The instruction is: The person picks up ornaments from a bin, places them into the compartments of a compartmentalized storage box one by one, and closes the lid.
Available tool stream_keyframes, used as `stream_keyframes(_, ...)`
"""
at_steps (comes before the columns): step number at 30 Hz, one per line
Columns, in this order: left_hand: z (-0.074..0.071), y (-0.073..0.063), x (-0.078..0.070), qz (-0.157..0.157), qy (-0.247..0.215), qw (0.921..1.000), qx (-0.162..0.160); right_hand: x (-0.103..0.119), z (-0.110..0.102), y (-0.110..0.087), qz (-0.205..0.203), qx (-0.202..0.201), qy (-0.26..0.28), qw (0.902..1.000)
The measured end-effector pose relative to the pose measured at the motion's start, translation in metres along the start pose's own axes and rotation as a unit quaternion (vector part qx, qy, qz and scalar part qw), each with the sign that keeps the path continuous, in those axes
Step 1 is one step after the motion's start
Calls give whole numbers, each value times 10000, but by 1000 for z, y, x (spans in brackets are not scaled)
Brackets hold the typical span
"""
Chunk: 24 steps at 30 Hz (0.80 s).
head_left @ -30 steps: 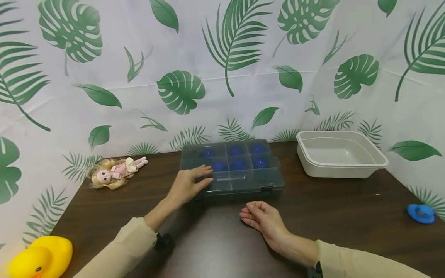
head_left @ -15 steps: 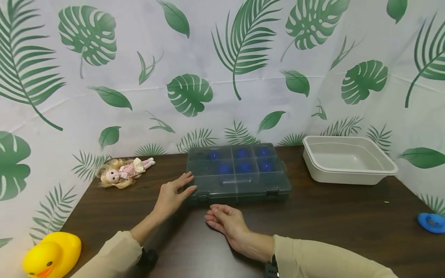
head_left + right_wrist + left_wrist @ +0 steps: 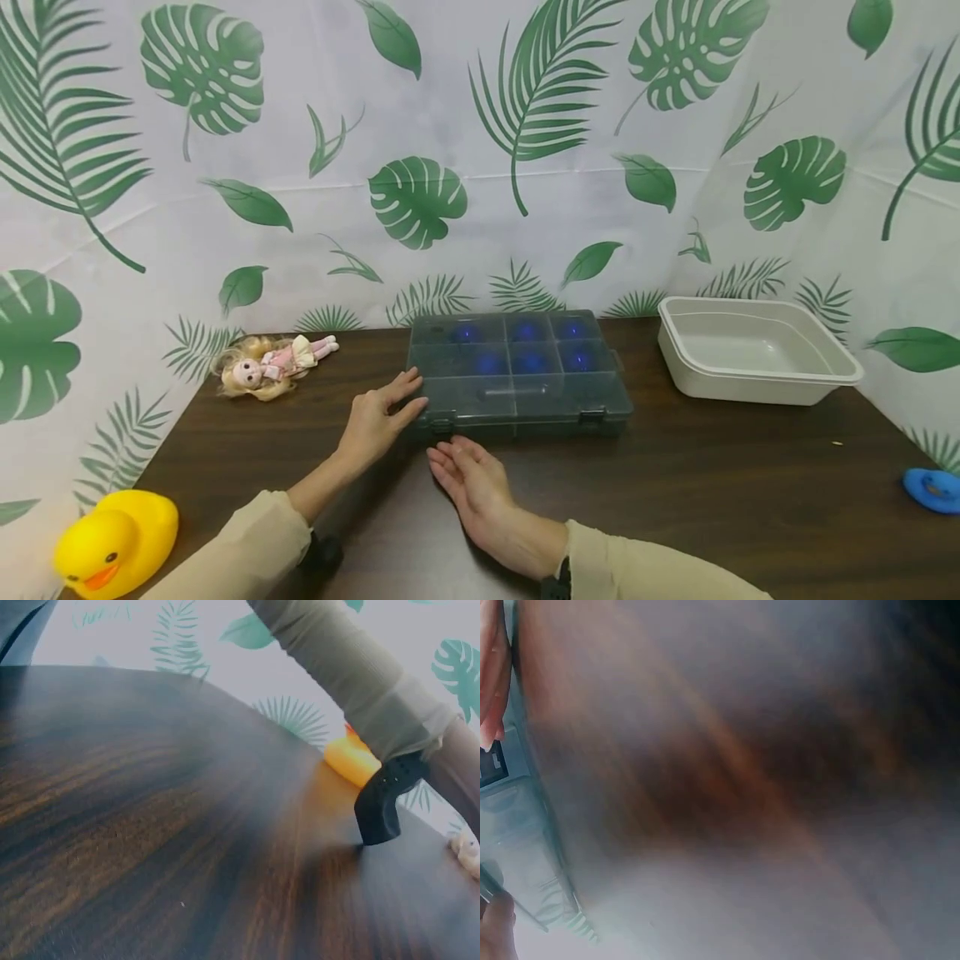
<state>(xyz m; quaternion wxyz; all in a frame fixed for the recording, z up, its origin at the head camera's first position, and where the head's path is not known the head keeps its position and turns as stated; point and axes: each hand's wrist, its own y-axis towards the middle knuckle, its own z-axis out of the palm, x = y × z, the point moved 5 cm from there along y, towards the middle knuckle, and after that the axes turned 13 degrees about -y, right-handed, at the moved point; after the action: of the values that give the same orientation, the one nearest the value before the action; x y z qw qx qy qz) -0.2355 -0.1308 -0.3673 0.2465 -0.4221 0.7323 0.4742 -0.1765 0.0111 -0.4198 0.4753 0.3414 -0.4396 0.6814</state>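
A dark translucent compartment box [image 3: 480,387] lies lidded at the back middle of the table, with several glossy blue round things [image 3: 531,358] showing through its lid. My left hand [image 3: 371,423] rests against the box's front left corner, thumb and fingers spread and extended. Just in front of the left latch [image 3: 442,423] is my right hand [image 3: 472,487], palm turned up and fingers loosely bent; contact with the latch cannot be made out. In the left wrist view, fingertips [image 3: 493,697] show beside a dark latch [image 3: 492,765], and a thumb [image 3: 496,930] is at the box's edge.
A blond doll [image 3: 277,365] lies left of the box. At the front left sits a yellow rubber duck [image 3: 120,542]. A pale plastic tub [image 3: 757,385] stands at the back right, and a small blue duck [image 3: 932,490] lies near the right edge. A leaf-printed cloth hangs behind.
My left hand has slid from the box's lid to its front left corner. My right hand has moved left along the front to the left latch. The head view has shifted slightly.
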Motion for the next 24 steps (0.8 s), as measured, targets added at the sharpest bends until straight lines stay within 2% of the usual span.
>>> stream_keyframes(16, -1, 2, -4, -35, 106, 9999, 74, -7, 2, -1, -143, 95, -58, 9998)
stream_keyframes(24, -2, 1, -3, -32, 114, 9999, 63, -6, 0, -2, -215, 205, -455, 9985)
